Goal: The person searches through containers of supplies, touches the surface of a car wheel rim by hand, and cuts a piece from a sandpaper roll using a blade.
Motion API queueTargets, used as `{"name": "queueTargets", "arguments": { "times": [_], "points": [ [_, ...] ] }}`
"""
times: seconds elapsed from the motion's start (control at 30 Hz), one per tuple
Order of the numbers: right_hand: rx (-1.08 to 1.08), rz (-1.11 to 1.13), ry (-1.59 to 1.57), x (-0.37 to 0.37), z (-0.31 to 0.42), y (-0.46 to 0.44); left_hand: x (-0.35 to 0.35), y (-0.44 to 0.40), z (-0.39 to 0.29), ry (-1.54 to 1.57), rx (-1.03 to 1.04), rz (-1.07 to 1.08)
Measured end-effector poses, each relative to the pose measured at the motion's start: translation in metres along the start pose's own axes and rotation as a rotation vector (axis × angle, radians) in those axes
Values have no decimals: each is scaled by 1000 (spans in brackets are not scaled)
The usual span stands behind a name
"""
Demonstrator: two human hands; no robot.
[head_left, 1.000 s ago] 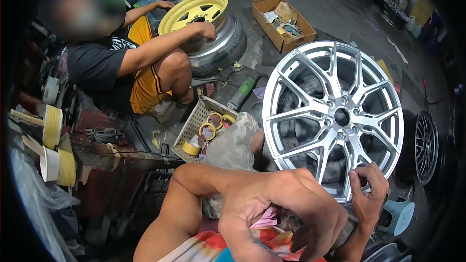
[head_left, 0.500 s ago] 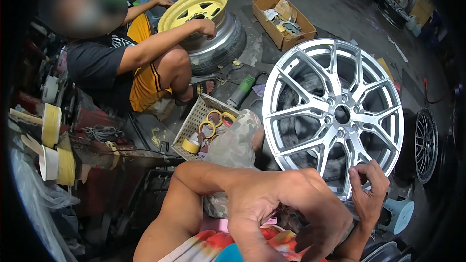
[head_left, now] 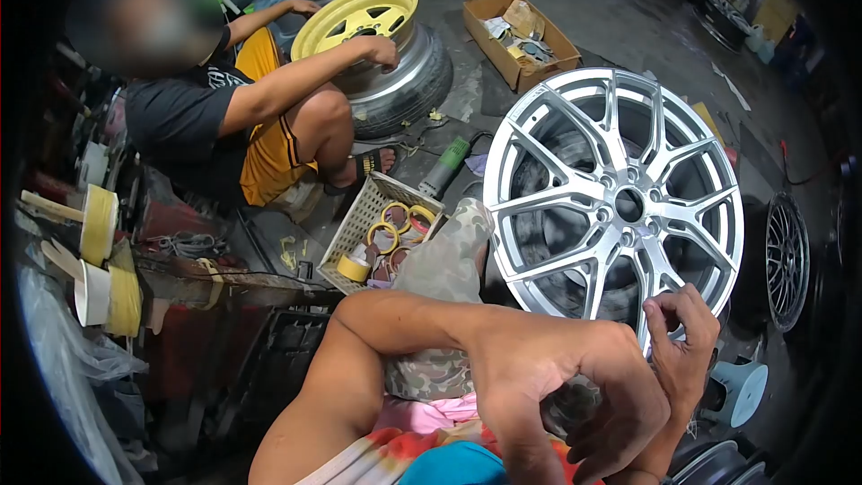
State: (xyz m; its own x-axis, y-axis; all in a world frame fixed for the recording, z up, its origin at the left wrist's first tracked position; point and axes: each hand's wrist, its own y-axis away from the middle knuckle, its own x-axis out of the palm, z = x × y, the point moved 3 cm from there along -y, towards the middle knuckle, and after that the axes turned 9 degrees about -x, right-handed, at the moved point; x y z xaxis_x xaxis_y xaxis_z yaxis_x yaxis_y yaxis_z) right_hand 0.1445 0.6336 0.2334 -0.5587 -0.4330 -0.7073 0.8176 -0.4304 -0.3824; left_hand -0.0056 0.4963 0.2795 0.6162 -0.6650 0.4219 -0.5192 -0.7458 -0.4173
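Note:
My left hand (head_left: 566,368) is raised close to the camera, its fingers curled and its thumb pointing down toward the bottom edge. Whatever it may hold is hidden. Beyond it, my right hand (head_left: 687,341) is bent, thumb and index finger drawn together in a pinch. Nothing between those fingertips is large enough to name. Just behind the right hand, a silver multi-spoke wheel rim (head_left: 620,202) rests tilted on a dark tyre, its lower edge partly covered by my hands. I cannot tell whether the right hand touches the rim.
At left, another person (head_left: 180,117) squats with hands at a yellow rim (head_left: 359,22) above a tyre. A basket (head_left: 337,247) of tape rolls sits near my knee, beside a green-and-grey power tool (head_left: 444,166). Also around are a cardboard box (head_left: 521,72), a dark rim (head_left: 786,260) and a light-blue stool (head_left: 745,395).
My left hand has shifted slightly right and its forearm has moved with it. My right hand has risen slightly. The view has tilted a little; the other person looks almost unchanged.

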Motion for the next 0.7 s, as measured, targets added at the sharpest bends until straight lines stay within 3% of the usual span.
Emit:
{"name": "queueTargets", "arguments": {
  "times": [0.27,0.33,0.47,0.53,0.57,0.63,0.7],
  "points": [
    [0,-1,-34,1,2,-2,15,-16,-14,106,-89,100],
    [-13,11,-52,1,2,-1,24,-19,-2,144,-296,5],
    [-16,3,-40,-3,1,3,30,-21,0,147,-236,123],
    [-20,0,-23,-5,1,6,39,-2,-10,311,-395,-323],
    [-16,-2,-21,-5,0,7,42,5,-14,338,-396,-425],
    [-9,6,-17,-8,0,9,43,-2,-12,360,-222,-408],
    [0,6,-15,-10,-1,11,51,-28,9,429,220,-308]
  ]
}}
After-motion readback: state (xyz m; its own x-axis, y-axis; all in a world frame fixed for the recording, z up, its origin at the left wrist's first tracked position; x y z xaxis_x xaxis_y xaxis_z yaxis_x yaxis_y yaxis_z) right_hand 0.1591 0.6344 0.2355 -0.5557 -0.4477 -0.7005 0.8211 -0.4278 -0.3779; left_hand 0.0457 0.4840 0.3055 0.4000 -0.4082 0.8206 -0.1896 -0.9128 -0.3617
